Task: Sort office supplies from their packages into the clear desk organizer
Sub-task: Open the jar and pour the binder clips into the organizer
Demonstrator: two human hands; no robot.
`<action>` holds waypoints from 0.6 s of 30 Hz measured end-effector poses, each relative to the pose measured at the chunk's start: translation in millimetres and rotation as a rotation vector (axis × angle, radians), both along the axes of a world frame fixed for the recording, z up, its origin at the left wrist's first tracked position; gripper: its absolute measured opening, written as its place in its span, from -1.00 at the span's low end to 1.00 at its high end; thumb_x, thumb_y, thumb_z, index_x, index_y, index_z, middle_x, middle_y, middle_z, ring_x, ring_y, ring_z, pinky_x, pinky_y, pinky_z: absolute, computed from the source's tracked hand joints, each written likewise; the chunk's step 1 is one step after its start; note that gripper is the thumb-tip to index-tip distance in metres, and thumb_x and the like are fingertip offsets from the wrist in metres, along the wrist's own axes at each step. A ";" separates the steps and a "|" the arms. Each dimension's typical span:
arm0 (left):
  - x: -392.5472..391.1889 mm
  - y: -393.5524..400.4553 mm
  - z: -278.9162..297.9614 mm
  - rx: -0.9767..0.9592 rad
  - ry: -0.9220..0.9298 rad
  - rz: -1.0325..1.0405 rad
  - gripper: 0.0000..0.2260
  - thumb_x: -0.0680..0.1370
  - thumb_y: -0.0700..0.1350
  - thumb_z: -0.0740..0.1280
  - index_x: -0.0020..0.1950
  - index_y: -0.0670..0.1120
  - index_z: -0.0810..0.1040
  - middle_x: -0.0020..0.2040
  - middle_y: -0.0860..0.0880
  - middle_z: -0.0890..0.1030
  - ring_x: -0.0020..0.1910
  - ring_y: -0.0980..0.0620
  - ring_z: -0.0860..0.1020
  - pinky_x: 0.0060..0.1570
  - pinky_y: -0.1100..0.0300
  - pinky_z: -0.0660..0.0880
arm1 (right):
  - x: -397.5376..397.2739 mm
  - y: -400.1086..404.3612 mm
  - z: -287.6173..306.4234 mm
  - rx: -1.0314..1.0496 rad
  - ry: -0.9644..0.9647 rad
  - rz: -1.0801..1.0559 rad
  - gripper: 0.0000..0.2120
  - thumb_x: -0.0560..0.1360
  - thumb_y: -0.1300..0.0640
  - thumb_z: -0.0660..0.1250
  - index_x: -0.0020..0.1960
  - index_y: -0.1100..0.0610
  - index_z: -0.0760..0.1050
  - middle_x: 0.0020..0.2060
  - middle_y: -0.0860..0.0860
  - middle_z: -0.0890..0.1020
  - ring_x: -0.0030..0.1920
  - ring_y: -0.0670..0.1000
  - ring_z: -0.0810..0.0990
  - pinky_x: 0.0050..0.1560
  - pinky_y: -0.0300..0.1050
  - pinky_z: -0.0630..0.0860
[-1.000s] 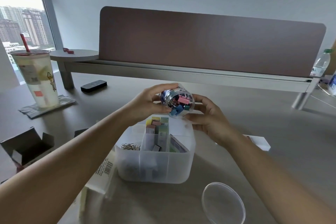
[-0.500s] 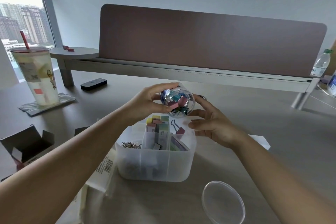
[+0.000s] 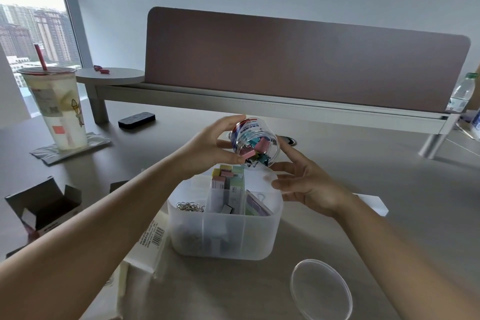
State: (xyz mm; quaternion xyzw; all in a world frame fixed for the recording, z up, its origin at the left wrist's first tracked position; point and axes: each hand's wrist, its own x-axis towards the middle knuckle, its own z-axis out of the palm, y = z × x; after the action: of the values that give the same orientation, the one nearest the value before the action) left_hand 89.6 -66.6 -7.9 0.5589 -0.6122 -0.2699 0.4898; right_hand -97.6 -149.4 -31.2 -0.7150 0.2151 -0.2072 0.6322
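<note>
My left hand grips a clear round jar of coloured binder clips, tilted mouth-down over the back of the clear desk organizer. My right hand is spread open just right of the jar's mouth and above the organizer's back right corner, holding nothing. The organizer holds silver paper clips at left, pastel staple boxes in the middle and flat pastel items at right. The jar's clear lid lies on the desk at the front right.
A tall iced drink with a red straw stands on a coaster at far left. An open cardboard box and a barcoded white package lie left of the organizer. A black eraser-like block, a water bottle and the desk divider are behind.
The jar has tipped further mouth-down over the organizer. My right hand came off the jar, spread open and dropped beside its mouth; a clip fell into the organizer half a second ago.
</note>
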 end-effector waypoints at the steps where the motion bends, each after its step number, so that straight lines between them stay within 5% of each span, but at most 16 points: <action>1: 0.2 0.1 0.2 0.010 0.005 0.002 -0.37 0.39 -0.32 0.40 0.36 0.03 0.26 0.26 0.02 0.36 -0.03 0.09 0.51 -0.14 0.37 0.54 | -0.2 0.0 -0.2 -0.002 0.000 0.001 -0.26 0.40 0.45 0.26 0.22 -0.33 0.20 0.03 0.01 0.50 0.03 0.04 0.54 -0.02 -0.07 0.54; 7: -5.0 1.9 -1.0 -0.041 0.031 -0.024 -0.43 0.39 -0.35 0.38 0.22 0.12 0.25 0.00 0.18 0.40 -0.04 0.09 0.49 -0.18 0.39 0.54 | 0.8 1.2 0.9 -0.028 0.001 -0.023 -0.24 0.39 0.45 0.27 0.28 -0.29 0.16 0.00 0.01 0.50 0.00 0.04 0.55 -0.05 -0.07 0.55; 18: -8.0 2.0 -1.0 -0.093 -0.005 0.000 -0.41 0.35 -0.36 0.41 0.19 0.08 0.25 -0.01 0.18 0.39 -0.05 0.11 0.49 -0.22 0.41 0.54 | 2.8 3.5 4.2 -0.064 0.031 -0.066 -0.20 0.35 0.47 0.31 0.30 -0.25 0.15 0.04 0.01 0.47 0.04 0.08 0.55 0.00 0.04 0.55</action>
State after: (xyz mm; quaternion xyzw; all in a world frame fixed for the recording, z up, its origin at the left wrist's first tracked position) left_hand 81.5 -64.7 -8.9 0.5364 -0.6252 -0.2397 0.5138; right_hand -94.8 -145.9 -27.0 -0.7305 0.2417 -0.2237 0.5983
